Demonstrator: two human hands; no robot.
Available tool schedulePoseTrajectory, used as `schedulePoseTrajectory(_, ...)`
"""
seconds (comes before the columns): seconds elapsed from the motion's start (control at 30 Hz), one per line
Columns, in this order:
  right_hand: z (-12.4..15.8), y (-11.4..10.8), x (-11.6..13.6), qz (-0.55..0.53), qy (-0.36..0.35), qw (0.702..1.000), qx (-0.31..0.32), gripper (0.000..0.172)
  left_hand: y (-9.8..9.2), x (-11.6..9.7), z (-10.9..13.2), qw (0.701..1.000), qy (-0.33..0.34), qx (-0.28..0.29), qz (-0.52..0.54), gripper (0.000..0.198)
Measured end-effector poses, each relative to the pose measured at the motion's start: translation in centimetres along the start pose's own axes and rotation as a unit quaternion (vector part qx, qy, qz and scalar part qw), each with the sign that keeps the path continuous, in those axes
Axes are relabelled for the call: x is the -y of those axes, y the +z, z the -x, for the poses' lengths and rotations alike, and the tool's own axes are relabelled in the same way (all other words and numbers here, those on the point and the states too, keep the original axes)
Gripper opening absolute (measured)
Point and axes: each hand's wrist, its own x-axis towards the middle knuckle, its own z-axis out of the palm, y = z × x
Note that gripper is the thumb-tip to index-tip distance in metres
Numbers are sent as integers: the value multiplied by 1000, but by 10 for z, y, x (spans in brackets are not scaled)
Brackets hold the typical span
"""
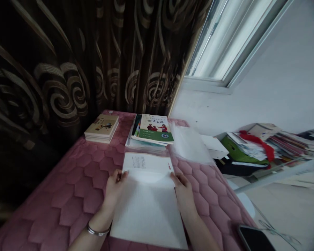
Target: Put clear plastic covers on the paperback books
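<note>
Before me lies a white book (138, 162) with a block of small print near its top left. A translucent plastic book cover (149, 212) lies over its lower part and stretches toward me; where one ends and the other begins is hard to make out. My left hand (117, 183) pinches the left edge of the cover, thumb and fingers together. On the opposite edge, my right hand (182, 186) grips it in the same way, at about the same height. Just beyond the book sits a stack of books (157, 129), topped by a green and white one.
A neat pile of tan books (102, 128) stands at the far left of the pink quilted table cover (75, 195). Clear plastic sheets (191, 144) lie right of the centre stack, beside a white box (214, 146). A phone (255, 238) rests front right, near a cluttered shelf (274, 174).
</note>
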Motion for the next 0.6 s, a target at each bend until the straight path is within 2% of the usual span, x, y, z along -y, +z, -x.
schedulePoseTrajectory(0.33, -11, -4, -14, 142, -97, 984, -54, 45, 0, 8, -4, 999, -7, -8, -47, 42)
schedulePoseTrajectory(0.47, -10, -3, -12, 142, -106, 983, -57, 45, 2, 8, -6, 1000, -17, -6, -24, 41)
schedulePoseTrajectory(0.6, -4, -3, -5, 85, -69, 993, -37, 40, 3, 8, -7, 1000, -16, -6, 4, 38)
